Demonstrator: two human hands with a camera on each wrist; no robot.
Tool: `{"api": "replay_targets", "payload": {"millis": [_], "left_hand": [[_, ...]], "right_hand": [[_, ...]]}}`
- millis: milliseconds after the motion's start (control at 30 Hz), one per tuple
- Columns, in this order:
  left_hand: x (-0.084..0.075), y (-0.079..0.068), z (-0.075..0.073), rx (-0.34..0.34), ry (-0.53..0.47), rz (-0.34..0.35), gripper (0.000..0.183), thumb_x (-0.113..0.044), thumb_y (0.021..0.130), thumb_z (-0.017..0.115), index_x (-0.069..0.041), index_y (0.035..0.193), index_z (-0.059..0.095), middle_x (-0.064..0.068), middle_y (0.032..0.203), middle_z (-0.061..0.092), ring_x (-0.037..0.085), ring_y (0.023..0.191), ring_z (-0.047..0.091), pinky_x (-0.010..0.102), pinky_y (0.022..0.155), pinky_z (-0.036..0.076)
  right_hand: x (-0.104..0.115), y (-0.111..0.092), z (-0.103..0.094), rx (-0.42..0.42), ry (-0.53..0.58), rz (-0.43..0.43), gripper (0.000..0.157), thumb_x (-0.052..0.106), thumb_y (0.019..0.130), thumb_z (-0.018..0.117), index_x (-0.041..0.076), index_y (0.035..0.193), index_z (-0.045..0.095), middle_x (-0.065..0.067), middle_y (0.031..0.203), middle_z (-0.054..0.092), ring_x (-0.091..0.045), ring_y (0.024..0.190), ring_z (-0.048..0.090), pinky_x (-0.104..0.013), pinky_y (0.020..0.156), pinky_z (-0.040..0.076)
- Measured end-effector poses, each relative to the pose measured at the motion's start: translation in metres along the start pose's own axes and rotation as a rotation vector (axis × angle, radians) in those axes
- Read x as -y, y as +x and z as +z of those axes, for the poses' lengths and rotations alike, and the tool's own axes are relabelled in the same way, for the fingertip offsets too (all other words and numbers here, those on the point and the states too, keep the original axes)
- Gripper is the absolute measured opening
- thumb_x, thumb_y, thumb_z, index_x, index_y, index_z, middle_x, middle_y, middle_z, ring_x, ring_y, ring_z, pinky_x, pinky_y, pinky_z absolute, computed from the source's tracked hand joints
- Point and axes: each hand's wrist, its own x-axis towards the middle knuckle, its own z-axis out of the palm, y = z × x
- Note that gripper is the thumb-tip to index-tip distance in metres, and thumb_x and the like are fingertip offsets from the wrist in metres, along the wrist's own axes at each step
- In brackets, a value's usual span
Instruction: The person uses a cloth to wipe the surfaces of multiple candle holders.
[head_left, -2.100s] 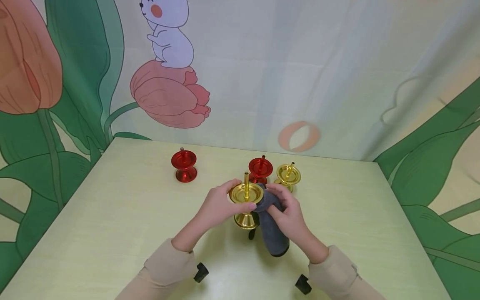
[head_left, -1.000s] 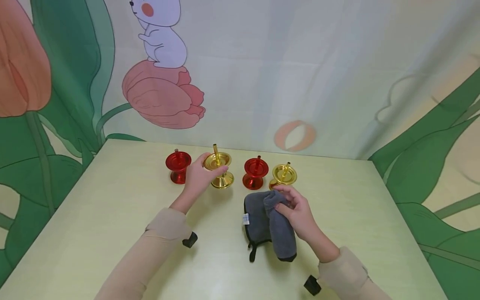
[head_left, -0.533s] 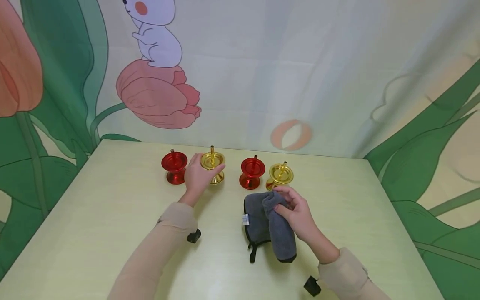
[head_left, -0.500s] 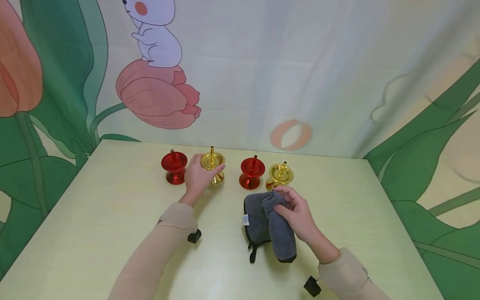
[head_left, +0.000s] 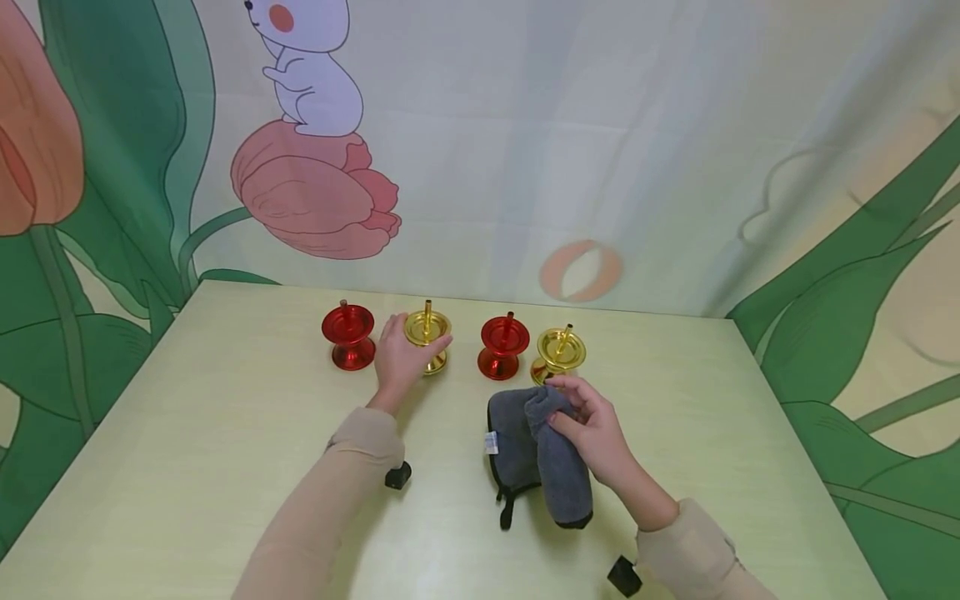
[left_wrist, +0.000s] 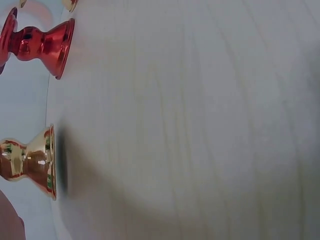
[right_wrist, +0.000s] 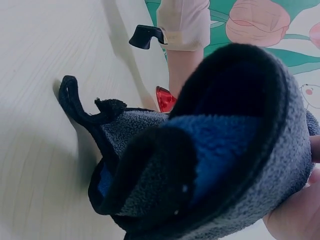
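Gold-coloured holder [head_left: 427,330]: held in the left hand [head_left: 402,356], thumb across the front right of the dish, fingers at its left side. I find it upright, second from the left in a row of four near the far edge of the table [head_left: 225,442]. On my left wrist feed a dark shadow lies beside its base; from that angle I cannot tell whether the base touches the table or sits just above it.

Grey cloth [head_left: 562,471]: pinched at its folded top by the right hand [head_left: 592,429], thumb in front, fingers behind. It hangs in two flaps on the near side of the row. I note a small pale label [head_left: 491,442] at its left edge and a black loop [head_left: 507,511] at the bottom. My right wrist feed adds black edging and a blue inner face [right_wrist: 225,145].

Remaining units, all upright: one red holder [head_left: 349,327] at the left end, just beside the left hand; a second red holder [head_left: 505,336], right of the held unit and apart from it; a second gold holder [head_left: 561,348] at the right end, just beyond the right fingertips.

Background: printed curtain [head_left: 480,167] with tulips and leaves.
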Motion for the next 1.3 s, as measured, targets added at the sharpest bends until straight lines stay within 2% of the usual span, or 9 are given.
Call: {"api": "replay_targets", "payload": {"millis": [200, 367, 433, 533, 633, 867, 967, 1100, 1300], "left_hand": [[0.002, -0.003, 0.005, -0.014, -0.009, -0.004, 0.091, -0.061, 0.067, 0.063, -0.007, 0.134, 0.034, 0.013, 0.140, 0.032, 0.029, 0.130, 0.029, 0.046, 0.102, 0.031], [0.000, -0.007, 0.007, -0.011, -0.016, 0.012, 0.090, -0.058, 0.067, 0.065, -0.008, 0.134, 0.031, 0.013, 0.134, 0.041, 0.028, 0.122, 0.040, 0.044, 0.099, 0.035], [-0.003, -0.008, 0.007, -0.006, 0.007, 0.015, 0.094, -0.058, 0.067, 0.065, -0.008, 0.136, 0.027, 0.013, 0.137, 0.037, 0.028, 0.123, 0.038, 0.046, 0.101, 0.032], [-0.011, -0.010, 0.006, -0.011, 0.054, 0.022, 0.104, -0.060, 0.066, 0.064, -0.009, 0.141, 0.015, 0.013, 0.146, 0.019, 0.029, 0.132, 0.024, 0.049, 0.105, 0.022], [-0.025, -0.013, 0.002, -0.048, 0.037, 0.068, 0.107, -0.059, 0.066, 0.064, -0.009, 0.142, 0.009, 0.013, 0.149, 0.009, 0.030, 0.135, 0.014, 0.052, 0.106, 0.016], [-0.066, -0.027, 0.001, -0.105, -0.022, 0.266, 0.096, -0.046, 0.071, 0.067, -0.008, 0.141, 0.013, 0.010, 0.149, 0.004, 0.027, 0.136, 0.008, 0.051, 0.107, 0.009], [-0.078, -0.032, 0.007, -0.077, -0.012, 0.346, 0.093, -0.041, 0.072, 0.068, -0.007, 0.141, 0.016, 0.010, 0.149, 0.006, 0.027, 0.136, 0.012, 0.051, 0.108, 0.013], [-0.086, -0.036, 0.017, 0.027, -0.045, 0.397, 0.092, -0.036, 0.073, 0.069, -0.005, 0.141, 0.015, 0.009, 0.149, 0.007, 0.030, 0.134, 0.020, 0.048, 0.105, 0.025], [-0.084, -0.034, 0.034, 0.187, -0.053, 0.323, 0.095, -0.037, 0.073, 0.069, -0.008, 0.142, 0.011, 0.007, 0.150, 0.004, 0.031, 0.132, 0.024, 0.047, 0.095, 0.039]], "right_hand": [[0.000, -0.001, -0.001, 0.000, 0.012, 0.007, 0.037, -0.009, 0.079, 0.052, -0.003, 0.115, 0.048, 0.013, 0.087, 0.060, -0.003, 0.077, 0.052, -0.021, 0.067, 0.044], [-0.002, -0.002, -0.003, 0.000, 0.011, 0.004, 0.037, -0.009, 0.078, 0.053, -0.003, 0.115, 0.047, 0.015, 0.087, 0.060, -0.003, 0.077, 0.053, -0.021, 0.067, 0.044], [-0.003, -0.003, -0.003, 0.001, 0.006, 0.007, 0.037, -0.009, 0.078, 0.052, -0.002, 0.115, 0.048, 0.015, 0.087, 0.060, -0.003, 0.077, 0.053, -0.021, 0.066, 0.045], [-0.003, -0.004, -0.004, 0.001, 0.002, 0.016, 0.038, -0.009, 0.079, 0.051, -0.001, 0.115, 0.048, 0.015, 0.087, 0.060, -0.004, 0.077, 0.053, -0.021, 0.066, 0.045], [-0.004, -0.005, -0.006, 0.004, 0.001, 0.018, 0.038, -0.008, 0.079, 0.051, -0.001, 0.116, 0.048, 0.016, 0.088, 0.060, -0.003, 0.077, 0.053, -0.021, 0.066, 0.045], [-0.004, -0.006, -0.008, 0.005, -0.001, 0.016, 0.038, -0.008, 0.079, 0.051, 0.001, 0.116, 0.048, 0.016, 0.088, 0.060, -0.002, 0.078, 0.054, -0.021, 0.066, 0.046], [-0.003, -0.006, -0.010, 0.006, -0.006, 0.016, 0.038, -0.008, 0.079, 0.051, 0.002, 0.116, 0.048, 0.015, 0.088, 0.060, -0.003, 0.078, 0.054, -0.021, 0.067, 0.046], [-0.003, -0.006, -0.012, 0.002, -0.024, 0.019, 0.036, -0.006, 0.080, 0.052, 0.001, 0.116, 0.049, 0.015, 0.087, 0.061, -0.007, 0.077, 0.055, -0.022, 0.067, 0.046], [-0.004, -0.007, -0.016, -0.008, -0.029, 0.005, 0.037, -0.008, 0.079, 0.052, -0.001, 0.115, 0.048, 0.014, 0.087, 0.061, -0.005, 0.077, 0.055, -0.021, 0.067, 0.047]]}}
